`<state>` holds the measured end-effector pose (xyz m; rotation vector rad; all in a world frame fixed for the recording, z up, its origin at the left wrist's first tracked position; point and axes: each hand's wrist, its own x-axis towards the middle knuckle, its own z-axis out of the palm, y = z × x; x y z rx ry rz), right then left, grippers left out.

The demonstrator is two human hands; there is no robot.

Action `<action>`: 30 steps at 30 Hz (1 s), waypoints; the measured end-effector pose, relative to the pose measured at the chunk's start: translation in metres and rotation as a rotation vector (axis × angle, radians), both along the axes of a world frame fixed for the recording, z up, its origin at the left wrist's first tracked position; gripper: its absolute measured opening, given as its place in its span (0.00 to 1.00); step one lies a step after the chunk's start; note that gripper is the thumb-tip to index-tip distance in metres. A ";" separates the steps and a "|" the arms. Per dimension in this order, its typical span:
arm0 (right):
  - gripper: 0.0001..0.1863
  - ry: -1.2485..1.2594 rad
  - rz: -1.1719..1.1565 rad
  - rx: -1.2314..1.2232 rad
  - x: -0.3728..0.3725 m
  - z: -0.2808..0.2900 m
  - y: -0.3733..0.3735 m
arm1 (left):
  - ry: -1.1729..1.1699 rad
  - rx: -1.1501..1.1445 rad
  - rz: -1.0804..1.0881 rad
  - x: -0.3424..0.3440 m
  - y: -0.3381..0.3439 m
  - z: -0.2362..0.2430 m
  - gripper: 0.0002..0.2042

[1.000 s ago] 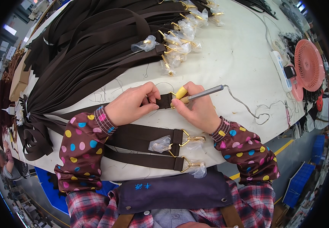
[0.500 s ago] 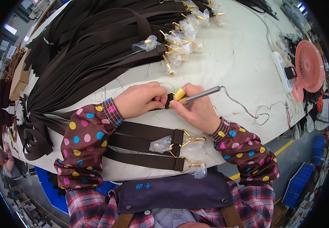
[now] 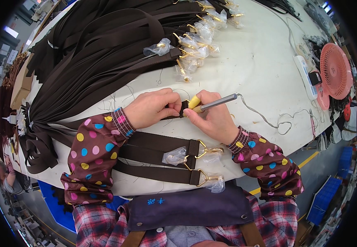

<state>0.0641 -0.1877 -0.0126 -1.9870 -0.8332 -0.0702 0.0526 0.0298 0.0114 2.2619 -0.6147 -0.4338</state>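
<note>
In the middle of the table, my left hand (image 3: 156, 107) pinches the end of a dark brown webbing strap (image 3: 184, 108) near its gold ring. A soldering-iron-like pen tool (image 3: 219, 101) with a metal barrel and grey cord sits in the closed fingers of my right hand (image 3: 213, 117); its tip is hidden at the strap end. Yellow wrapping covers one right fingertip. Closer to me lie several finished-looking strap ends (image 3: 158, 150) with gold rings and hooks (image 3: 205, 178), partly in clear plastic wrap.
A large bundle of dark straps (image 3: 92, 45) fills the far left, its wrapped gold hooks (image 3: 199, 41) toward the middle. At right are a white power strip (image 3: 305, 77) and a pink fan (image 3: 335, 71). The tool's cord (image 3: 265, 117) loops across the white table (image 3: 261, 61). Loose threads lie about.
My left forearm has shifted very slightly to the right. Both hands keep nearly the same place at the strap end, and the tool's rear end dips a touch.
</note>
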 end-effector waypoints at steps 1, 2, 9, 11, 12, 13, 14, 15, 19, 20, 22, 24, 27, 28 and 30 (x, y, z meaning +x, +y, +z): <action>0.14 -0.001 0.001 -0.002 0.000 0.000 0.000 | 0.003 -0.002 0.002 0.000 0.000 0.000 0.06; 0.14 0.050 -0.001 0.041 0.000 -0.001 0.000 | -0.021 -0.033 0.022 0.000 0.001 -0.002 0.06; 0.12 0.241 -0.061 0.086 0.005 0.004 0.001 | 0.234 -0.160 0.290 -0.002 -0.005 0.002 0.06; 0.12 0.229 -0.071 0.073 0.007 0.004 0.004 | 0.213 -0.174 0.302 -0.003 -0.005 0.001 0.06; 0.13 0.231 -0.063 0.064 0.008 0.004 0.005 | 0.220 -0.169 0.312 -0.003 -0.006 0.001 0.06; 0.13 0.232 -0.058 0.053 0.008 0.005 0.006 | 0.227 -0.166 0.320 -0.003 -0.007 0.001 0.06; 0.13 0.230 -0.063 0.060 0.008 0.005 0.006 | 0.218 -0.172 0.321 -0.003 -0.007 0.001 0.06; 0.13 0.228 -0.068 0.067 0.007 0.005 0.006 | 0.210 -0.177 0.322 -0.003 -0.007 0.000 0.06; 0.12 0.245 -0.066 0.067 0.007 0.004 0.006 | 0.196 -0.180 0.323 -0.004 -0.006 -0.001 0.06; 0.12 0.243 -0.065 0.064 0.008 0.004 0.006 | 0.192 -0.183 0.322 -0.004 -0.006 -0.001 0.06; 0.12 0.240 -0.062 0.060 0.008 0.002 0.005 | 0.185 -0.188 0.320 -0.004 -0.006 -0.002 0.06; 0.12 0.232 -0.065 0.052 0.008 0.003 0.005 | 0.189 -0.181 0.322 -0.004 -0.007 0.000 0.06; 0.12 0.229 -0.064 0.046 0.009 0.002 0.005 | 0.162 -0.176 0.320 -0.005 -0.007 0.000 0.06; 0.12 0.231 -0.064 0.044 0.009 0.001 0.005 | 0.148 -0.177 0.318 -0.005 -0.007 -0.001 0.06; 0.13 0.210 -0.073 0.049 0.010 0.000 0.006 | 0.140 -0.172 0.313 -0.005 -0.008 -0.001 0.06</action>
